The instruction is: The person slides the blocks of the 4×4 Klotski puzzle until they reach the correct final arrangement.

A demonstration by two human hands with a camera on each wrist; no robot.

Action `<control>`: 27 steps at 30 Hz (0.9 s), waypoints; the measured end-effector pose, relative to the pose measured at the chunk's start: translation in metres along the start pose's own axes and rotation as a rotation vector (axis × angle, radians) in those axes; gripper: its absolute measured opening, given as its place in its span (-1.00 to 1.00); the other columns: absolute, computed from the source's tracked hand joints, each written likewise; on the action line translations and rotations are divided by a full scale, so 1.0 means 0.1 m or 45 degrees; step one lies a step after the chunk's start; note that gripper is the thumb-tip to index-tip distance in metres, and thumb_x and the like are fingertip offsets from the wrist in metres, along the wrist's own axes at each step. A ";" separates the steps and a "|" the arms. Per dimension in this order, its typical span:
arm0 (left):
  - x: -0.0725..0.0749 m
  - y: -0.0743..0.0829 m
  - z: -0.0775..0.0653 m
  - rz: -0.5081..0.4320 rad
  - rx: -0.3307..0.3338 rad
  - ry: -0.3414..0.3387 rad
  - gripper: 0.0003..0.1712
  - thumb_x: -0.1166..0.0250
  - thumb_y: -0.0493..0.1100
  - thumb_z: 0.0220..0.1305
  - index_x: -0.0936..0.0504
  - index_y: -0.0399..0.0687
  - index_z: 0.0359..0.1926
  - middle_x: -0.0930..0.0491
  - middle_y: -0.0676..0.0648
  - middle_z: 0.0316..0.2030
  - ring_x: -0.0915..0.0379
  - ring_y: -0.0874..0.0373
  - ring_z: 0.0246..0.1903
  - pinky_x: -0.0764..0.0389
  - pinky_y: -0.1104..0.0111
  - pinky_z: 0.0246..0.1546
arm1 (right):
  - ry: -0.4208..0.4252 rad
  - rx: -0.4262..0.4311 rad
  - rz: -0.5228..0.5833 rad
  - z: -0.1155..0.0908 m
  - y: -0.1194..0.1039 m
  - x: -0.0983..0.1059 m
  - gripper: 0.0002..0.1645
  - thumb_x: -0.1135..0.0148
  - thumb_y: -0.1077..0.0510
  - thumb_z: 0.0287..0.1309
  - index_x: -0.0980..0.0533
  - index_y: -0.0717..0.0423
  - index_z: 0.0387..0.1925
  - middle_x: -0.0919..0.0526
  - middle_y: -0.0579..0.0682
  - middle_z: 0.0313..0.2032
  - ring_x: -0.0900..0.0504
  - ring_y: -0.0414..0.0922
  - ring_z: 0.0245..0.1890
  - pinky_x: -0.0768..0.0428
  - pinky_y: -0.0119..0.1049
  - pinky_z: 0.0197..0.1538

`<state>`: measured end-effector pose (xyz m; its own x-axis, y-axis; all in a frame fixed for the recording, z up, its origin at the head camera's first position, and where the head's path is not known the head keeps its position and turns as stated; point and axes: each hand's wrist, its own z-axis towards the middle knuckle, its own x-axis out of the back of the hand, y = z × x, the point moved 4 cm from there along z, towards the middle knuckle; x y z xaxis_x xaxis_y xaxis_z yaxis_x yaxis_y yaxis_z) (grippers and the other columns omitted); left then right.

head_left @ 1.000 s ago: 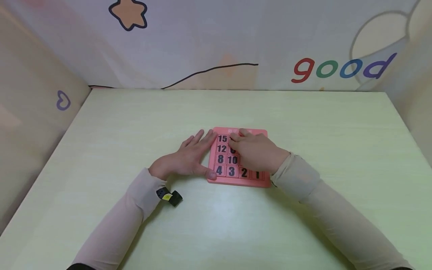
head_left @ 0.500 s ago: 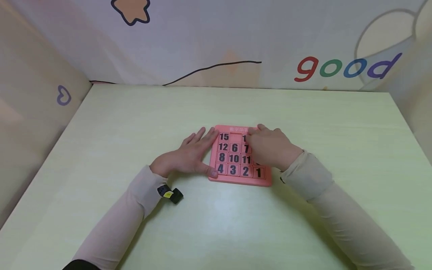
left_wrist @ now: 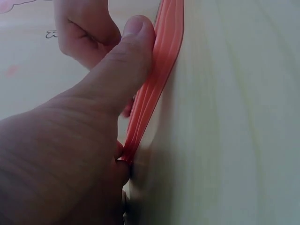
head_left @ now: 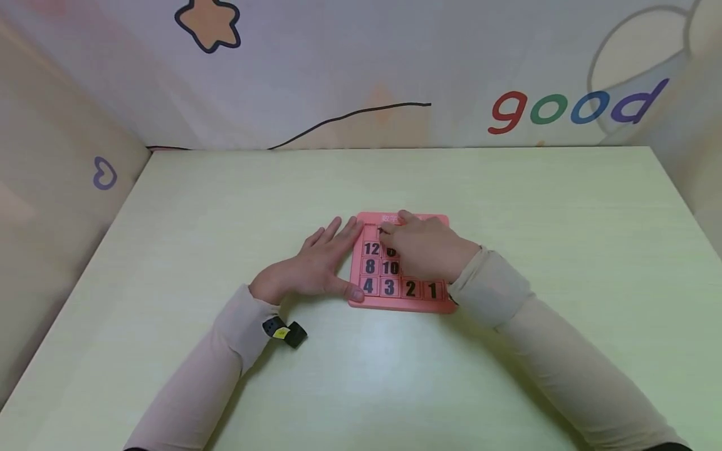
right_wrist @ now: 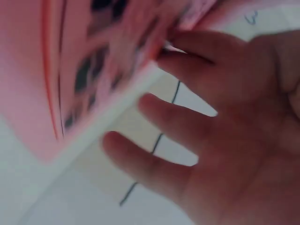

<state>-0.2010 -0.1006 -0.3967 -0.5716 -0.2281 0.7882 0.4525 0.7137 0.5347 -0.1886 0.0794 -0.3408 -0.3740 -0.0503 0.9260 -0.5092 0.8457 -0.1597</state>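
Observation:
A pink number slide puzzle (head_left: 402, 305) lies flat on the table, its tiles marked with black numbers. My left hand (head_left: 307, 269) rests along its left side with fingers spread. In the left wrist view, the thumb (left_wrist: 133, 40) touches the pink side edge of the puzzle. Over the upper right of the puzzle is my right hand (head_left: 431, 247), fingertips at the top row, covering several tiles. The top-left slot (head_left: 370, 232) has no tile in it. In the right wrist view the fingers (right_wrist: 154, 159) are extended, and the puzzle face (right_wrist: 28, 79) is blurred.
The pale green table (head_left: 361, 382) surrounds the puzzle. A wall (head_left: 338, 62) with printed drawings stands along its far edge, bearing the word "good" (head_left: 578, 108). A black device (head_left: 284, 332) with a yellow label is at the left cuff.
My right hand moved right, then back left over the top row. The vacant slot shifted from second place to the top-left corner as the 15 tile left it. My left hand stayed put.

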 end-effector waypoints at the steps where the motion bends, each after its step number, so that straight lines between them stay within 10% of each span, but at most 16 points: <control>1: 0.00 -0.01 -0.02 -0.003 -0.003 0.007 0.50 -0.45 0.44 0.02 0.37 0.02 0.62 0.47 0.03 0.59 0.78 0.09 0.51 0.49 0.10 0.46 | 0.004 -0.019 -0.010 -0.02 0.02 0.01 -0.45 -0.06 0.34 0.28 -0.52 0.15 0.30 -0.54 0.11 0.28 -0.39 0.18 0.34 -0.50 0.08 0.21; 6: 0.03 -0.02 -0.03 -0.003 -0.014 0.027 0.50 -0.45 0.43 0.02 0.36 0.02 0.62 0.44 0.01 0.59 0.77 0.08 0.52 0.50 0.11 0.45 | 0.032 -0.073 -0.053 -0.10 0.04 0.07 -0.69 -0.08 0.32 0.30 -0.63 0.21 0.00 -0.65 0.12 -0.15 -0.62 0.09 -0.13 -0.64 -0.04 -0.09; 11: 0.00 -0.03 -0.01 0.020 -0.010 0.010 0.49 -0.45 0.42 0.04 0.35 -0.02 0.62 0.44 0.00 0.59 0.76 0.07 0.52 0.50 0.10 0.45 | 0.012 0.058 0.006 -0.08 -0.09 0.01 -0.36 -0.04 0.36 0.29 -0.40 0.17 0.41 -0.34 0.16 0.43 -0.23 0.23 0.45 -0.43 0.12 0.28; 20: -0.02 -0.05 -0.05 0.027 0.024 -0.005 0.49 -0.42 0.45 0.04 0.37 0.01 0.62 0.47 0.03 0.59 0.78 0.09 0.51 0.49 0.10 0.46 | -0.051 0.123 0.023 -0.02 -0.23 -0.09 -0.30 -0.10 0.33 0.25 -0.39 0.05 0.44 -0.26 0.08 0.48 -0.02 0.18 0.53 -0.22 0.26 0.37; 27: -0.01 -0.04 0.00 0.017 -0.003 0.002 0.50 -0.42 0.47 0.02 0.39 0.04 0.62 0.48 0.04 0.59 0.80 0.10 0.51 0.51 0.10 0.45 | -0.050 -0.053 0.004 0.03 -0.10 -0.09 -0.18 -0.11 0.25 0.29 -0.18 0.01 0.56 0.15 0.17 0.59 0.25 0.24 0.55 0.00 0.36 0.40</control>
<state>-0.2022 -0.1025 -0.3997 -0.5645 -0.2193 0.7958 0.4617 0.7153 0.5246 -0.1824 0.0703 -0.3481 -0.4064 -0.0676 0.9112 -0.4756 0.8672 -0.1477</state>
